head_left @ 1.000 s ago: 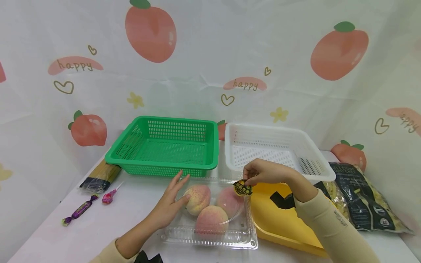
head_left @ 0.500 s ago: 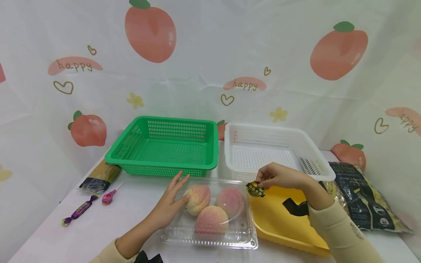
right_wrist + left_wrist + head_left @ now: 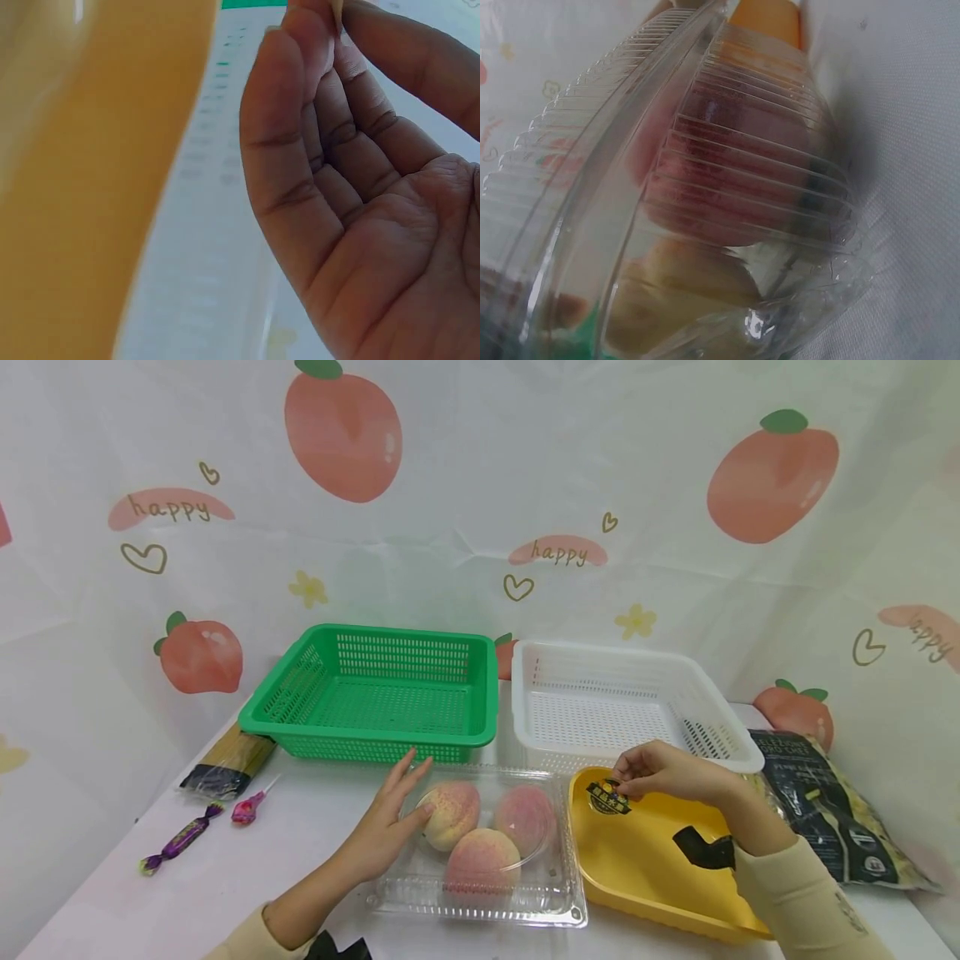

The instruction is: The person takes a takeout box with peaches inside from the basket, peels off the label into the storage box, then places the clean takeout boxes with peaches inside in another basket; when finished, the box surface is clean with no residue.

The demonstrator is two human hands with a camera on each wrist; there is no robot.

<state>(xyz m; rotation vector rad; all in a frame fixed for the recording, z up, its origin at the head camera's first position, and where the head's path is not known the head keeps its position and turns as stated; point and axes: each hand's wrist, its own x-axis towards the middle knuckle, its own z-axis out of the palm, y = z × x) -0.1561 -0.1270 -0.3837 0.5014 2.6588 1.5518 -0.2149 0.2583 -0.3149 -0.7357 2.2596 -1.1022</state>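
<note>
My left hand [image 3: 378, 839] rests on the left side of a clear plastic clamshell box [image 3: 553, 889], fingers spread and straight. Three pink-yellow peaches [image 3: 482, 864] sit inside it. In the left wrist view the ribbed box wall [image 3: 742, 142] fills the middle, with a peach [image 3: 727, 172] behind it. Between thumb and fingertips my right hand [image 3: 671, 774] pinches a black-and-gold label sticker [image 3: 607, 797], held over the back left corner of a yellow tray [image 3: 660, 852]. The right wrist view shows the right hand [image 3: 352, 165] with the sticker's thin edge at its fingertips.
Behind stand a green basket [image 3: 375, 737] and a white basket [image 3: 630, 664]. A dark packet [image 3: 228, 764], a purple wrapped candy [image 3: 182, 839] and a lollipop [image 3: 246, 811] lie at left. A black food bag [image 3: 832, 827] lies at right, beyond the yellow tray.
My right hand has moved right with the sticker, from over the box's right edge to over the yellow tray. The left hand and the box have stayed put.
</note>
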